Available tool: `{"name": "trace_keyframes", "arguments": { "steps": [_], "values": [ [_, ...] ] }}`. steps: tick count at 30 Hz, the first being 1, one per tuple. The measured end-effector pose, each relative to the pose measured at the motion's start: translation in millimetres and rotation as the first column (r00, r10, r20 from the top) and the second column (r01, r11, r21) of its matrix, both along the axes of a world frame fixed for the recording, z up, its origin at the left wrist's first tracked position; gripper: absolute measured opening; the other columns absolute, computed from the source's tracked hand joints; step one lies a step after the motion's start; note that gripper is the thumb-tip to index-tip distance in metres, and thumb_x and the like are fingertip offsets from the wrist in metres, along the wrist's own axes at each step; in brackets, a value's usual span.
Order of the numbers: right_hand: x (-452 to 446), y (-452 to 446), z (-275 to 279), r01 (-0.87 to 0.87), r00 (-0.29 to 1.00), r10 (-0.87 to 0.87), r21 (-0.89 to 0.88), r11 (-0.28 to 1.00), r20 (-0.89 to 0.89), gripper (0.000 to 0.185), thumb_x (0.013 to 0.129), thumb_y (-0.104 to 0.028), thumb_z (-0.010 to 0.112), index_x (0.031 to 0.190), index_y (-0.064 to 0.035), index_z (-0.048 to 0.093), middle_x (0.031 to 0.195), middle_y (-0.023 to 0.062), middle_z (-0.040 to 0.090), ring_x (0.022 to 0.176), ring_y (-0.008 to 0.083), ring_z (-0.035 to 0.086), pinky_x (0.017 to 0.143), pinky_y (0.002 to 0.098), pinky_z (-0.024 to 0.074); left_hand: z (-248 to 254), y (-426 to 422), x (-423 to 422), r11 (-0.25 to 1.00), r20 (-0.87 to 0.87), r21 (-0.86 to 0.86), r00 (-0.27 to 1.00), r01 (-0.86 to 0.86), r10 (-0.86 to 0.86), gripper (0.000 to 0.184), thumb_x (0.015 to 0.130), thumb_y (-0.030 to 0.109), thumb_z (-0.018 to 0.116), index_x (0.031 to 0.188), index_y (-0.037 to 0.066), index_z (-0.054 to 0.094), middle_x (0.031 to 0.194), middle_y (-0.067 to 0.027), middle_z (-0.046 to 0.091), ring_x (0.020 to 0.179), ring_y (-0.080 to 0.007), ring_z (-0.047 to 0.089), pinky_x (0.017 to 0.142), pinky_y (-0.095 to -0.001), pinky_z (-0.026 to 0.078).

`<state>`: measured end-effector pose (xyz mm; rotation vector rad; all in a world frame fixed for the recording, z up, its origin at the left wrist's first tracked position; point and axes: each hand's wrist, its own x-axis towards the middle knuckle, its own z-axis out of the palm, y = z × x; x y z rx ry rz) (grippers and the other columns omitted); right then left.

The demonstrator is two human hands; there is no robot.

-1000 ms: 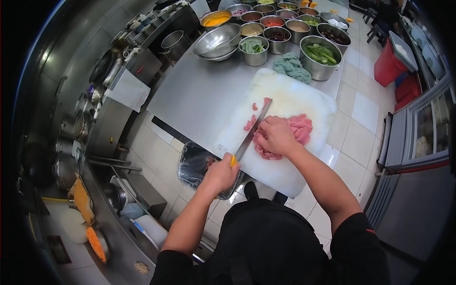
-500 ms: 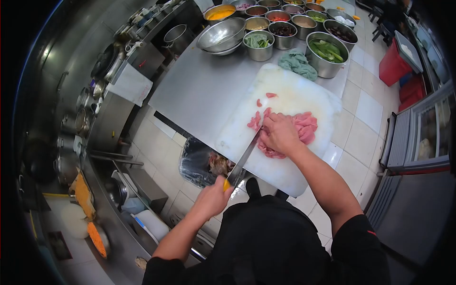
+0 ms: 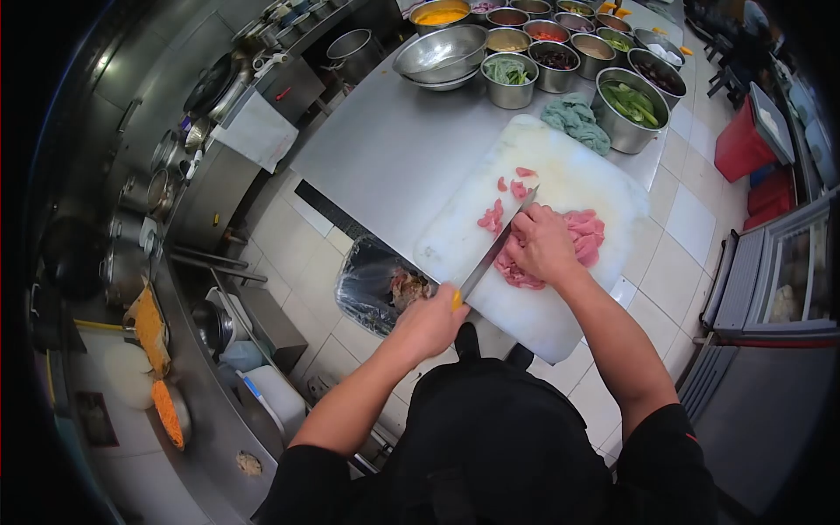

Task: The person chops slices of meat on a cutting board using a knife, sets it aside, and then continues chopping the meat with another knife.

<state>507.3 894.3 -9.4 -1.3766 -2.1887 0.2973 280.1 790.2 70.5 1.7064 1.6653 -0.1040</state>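
Note:
My left hand [image 3: 429, 322] is closed round the yellow handle of a long knife [image 3: 486, 262]. The blade runs up over the near left edge of the white cutting board [image 3: 604, 188], its tip reaching past my right hand. My right hand [image 3: 544, 243] presses down with curled fingers on a pile of raw pink meat [image 3: 584, 234], right beside the blade. How the fingers grip the meat underneath is hidden. Several small cut meat slices [image 3: 492, 216] lie on the board to the left of the knife.
Behind the board are a crumpled green cloth [image 3: 576, 121], a steel pot of green vegetables [image 3: 630, 103], stacked steel bowls [image 3: 440, 54] and several ingredient tins. A lined bin [image 3: 367, 293] stands below the table's near edge. A fridge [image 3: 779, 271] stands at right.
The knife has slid forward, its tip now beyond my right hand. Another small slice lies near the loose pieces. The whole view has shifted slightly.

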Motion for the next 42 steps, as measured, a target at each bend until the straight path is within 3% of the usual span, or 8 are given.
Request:
{"name": "trace_keyframes", "arguments": {
  "steps": [4,11,17,20,23,26,32,42],
  "values": [
    [-2.7,3.0,-3.9,0.008,1.0,-0.008,0.02,1.0,-0.016,0.017,0.074,-0.017,0.07,0.086,-0.0068,0.063,0.092,0.0119,0.059,0.09,0.0326,0.06,0.082,0.0456,0.0493,10.2,-44.0,-34.2,0.993,-0.055,-0.114,0.998,0.019,-0.026,0.042,0.101,0.035,0.056,0.117,-0.001,0.044,0.091,-0.0356,0.066,0.088,-0.0542,0.064,0.078,-0.0576,0.051],
    [4.5,0.8,-3.7,-0.059,0.998,0.059,-0.002,0.998,-0.034,0.019,0.077,-0.017,0.069,0.091,-0.0052,0.064,0.09,0.0131,0.059,0.09,0.0338,0.06,0.084,0.0461,0.0486,-25.1,17.7,1.6,0.995,-0.012,0.095,1.0,0.029,-0.028,0.04,0.101,0.034,0.056,0.118,-0.002,0.047,0.092,-0.0324,0.068,0.091,-0.0524,0.065,0.081,-0.0584,0.05],
    [8.5,-3.9,5.2,0.03,0.997,-0.028,0.02,0.999,-0.072,0.035,0.08,-0.025,0.07,0.105,-0.0022,0.063,0.116,0.0194,0.058,0.106,0.0383,0.057,0.098,0.0487,0.0446,-4.8,35.3,13.0,0.999,-0.038,0.043,0.999,-0.002,0.004,0.04,0.101,0.034,0.055,0.118,-0.002,0.048,0.097,-0.0328,0.068,0.096,-0.0514,0.065,0.085,-0.0567,0.049],
    [6.3,2.9,-1.0,0.132,0.991,-0.127,0.18,0.975,-0.036,0.048,0.078,-0.028,0.071,0.114,0.0026,0.062,0.131,0.0238,0.053,0.115,0.0413,0.054,0.104,0.048,0.0419,-5.8,19.6,2.6,1.0,-0.052,0.023,0.999,0.003,-0.002,0.042,0.101,0.036,0.054,0.119,-0.001,0.048,0.097,-0.0327,0.068,0.096,-0.0512,0.065,0.086,-0.0563,0.049],
    [6.1,13.1,-0.3,0.168,0.983,-0.165,-0.027,0.985,0.074,0.057,0.076,-0.03,0.072,0.12,0.0048,0.061,0.137,0.0229,0.055,0.127,0.0413,0.051,0.11,0.0455,0.0409,1.6,4.4,-4.1,1.0,-0.076,-0.011,0.997,-0.005,0.004,0.042,0.101,0.035,0.054,0.121,-0.002,0.047,0.094,-0.031,0.069,0.094,-0.0504,0.066,0.085,-0.0572,0.05],
    [4.9,14.7,6.7,0.134,0.989,-0.123,-0.156,0.979,0.077,0.054,0.077,-0.033,0.07,0.116,0.0041,0.064,0.128,0.0235,0.06,0.12,0.0402,0.055,0.107,0.0455,0.043,4.3,-7.5,-11.9,0.999,-0.086,-0.037,0.996,-0.025,0.022,0.043,0.101,0.036,0.054,0.122,-0.002,0.046,0.093,-0.0311,0.069,0.093,-0.0504,0.066,0.084,-0.0575,0.05],
    [12.3,6.4,8.6,-0.032,0.997,0.041,-0.134,0.99,0.061,0.028,0.081,-0.028,0.067,0.089,-0.001,0.066,0.097,0.0174,0.065,0.098,0.0359,0.06,0.093,0.0447,0.0467,10.1,-29.5,-18.2,0.996,-0.054,-0.054,0.996,-0.075,0.072,0.041,0.1,0.037,0.056,0.117,0.001,0.046,0.093,-0.033,0.068,0.093,-0.0525,0.065,0.083,-0.0574,0.05],
    [17.2,4.3,-0.6,-0.084,0.995,0.081,-0.066,0.994,-0.051,0.026,0.085,-0.021,0.063,0.101,-0.0013,0.062,0.1,0.0181,0.06,0.097,0.0366,0.058,0.087,0.0464,0.047,-8.6,33.4,17.8,0.999,-0.039,0.033,0.998,-0.044,0.045,0.041,0.102,0.034,0.053,0.122,0.0,0.046,0.101,-0.0315,0.069,0.1,-0.0495,0.065,0.086,-0.0564,0.05]
  ]
}}
